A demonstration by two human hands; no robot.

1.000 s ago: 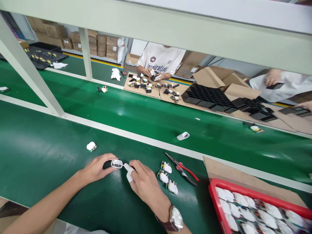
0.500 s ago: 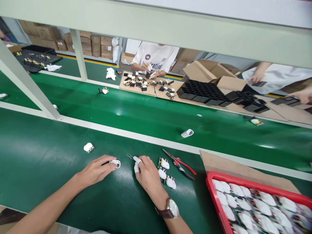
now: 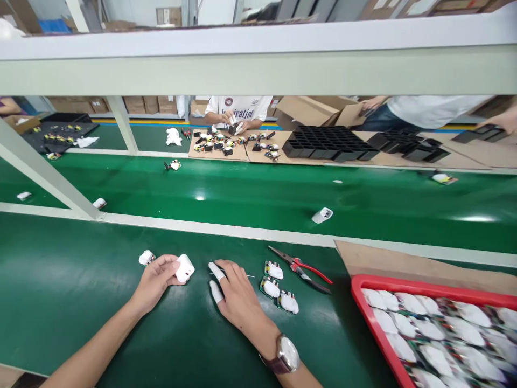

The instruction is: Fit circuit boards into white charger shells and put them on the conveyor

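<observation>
My left hand [image 3: 159,280] pinches a white plastic charger housing [image 3: 185,268] between thumb and fingers, a face with small dark slots showing. Opposite it, my right hand [image 3: 234,293] lies low over the green table with thumb and index finger spread, both in white finger covers. Thin metal tweezers [image 3: 251,276] stretch crosswise beneath its fingers; whether they touch the hand is hidden. A circuit board with a white top [image 3: 146,257] sits just behind my left hand. Several similar boards [image 3: 288,302] are grouped right of my right hand, beside red-handled long-nose pliers [image 3: 299,265].
A red tray [image 3: 374,331] full of white-topped boards stands at the right on cardboard [image 3: 388,260]. Beyond a pale rail, a green conveyor belt [image 3: 242,196] carries another white housing [image 3: 322,215]. Co-workers sit across it, near black trays [image 3: 327,143]. A slanted post [image 3: 48,167] rises at the left.
My left hand has turned the housing so a different side shows. My right thumb and index finger have spread apart, and the tweezers now lie crosswise under the fingers. The view has tilted.
</observation>
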